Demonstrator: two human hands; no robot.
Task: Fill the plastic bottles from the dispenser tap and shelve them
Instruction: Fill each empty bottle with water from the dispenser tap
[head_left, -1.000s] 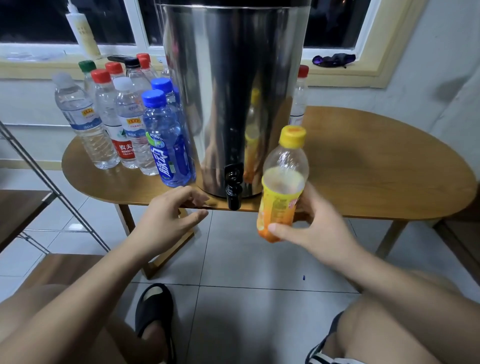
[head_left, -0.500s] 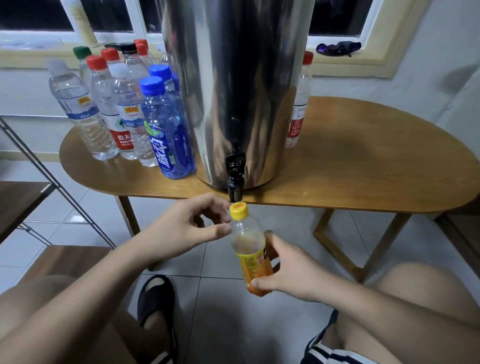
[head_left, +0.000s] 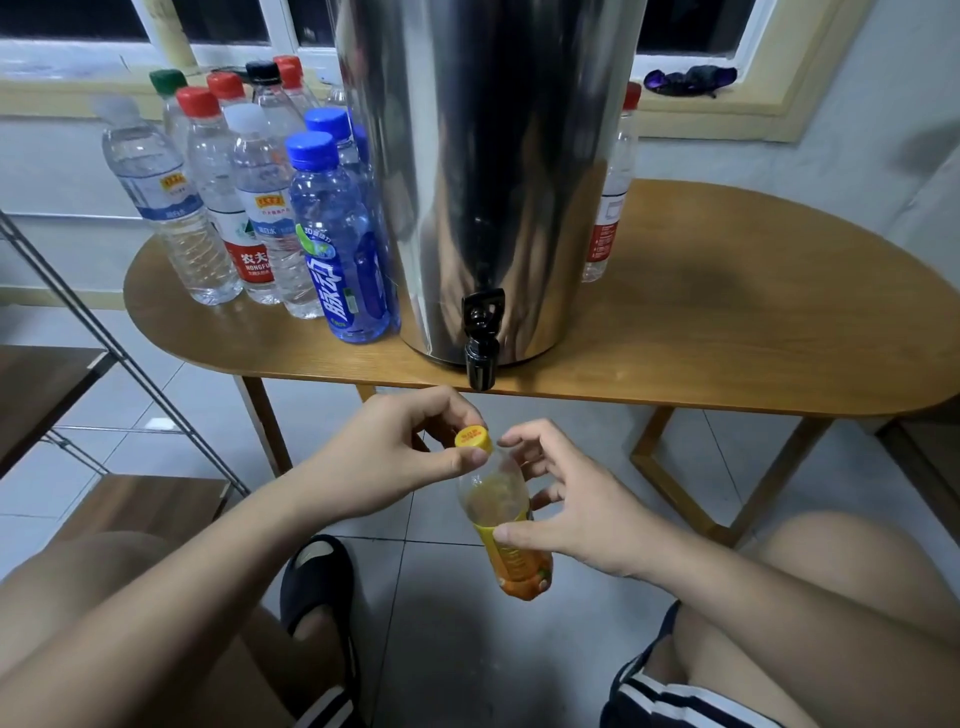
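Capped water bottles (head_left: 208, 208) are standing in a cluster at the left end of the wooden table (head_left: 753, 322). Below its front edge, the left hand (head_left: 384, 457) is pinching the yellow cap (head_left: 473, 437) between thumb and curled fingers. The steel dispenser (head_left: 483, 171) is sitting at that edge, its black tap (head_left: 482, 338) overhanging. The right hand (head_left: 571, 509) is holding the orange-labelled bottle (head_left: 511, 535) just under the tap, thumb on the label, fingers loosely curled behind.

Left hand (head_left: 387, 460) pinching, right hand (head_left: 587, 514) gripping
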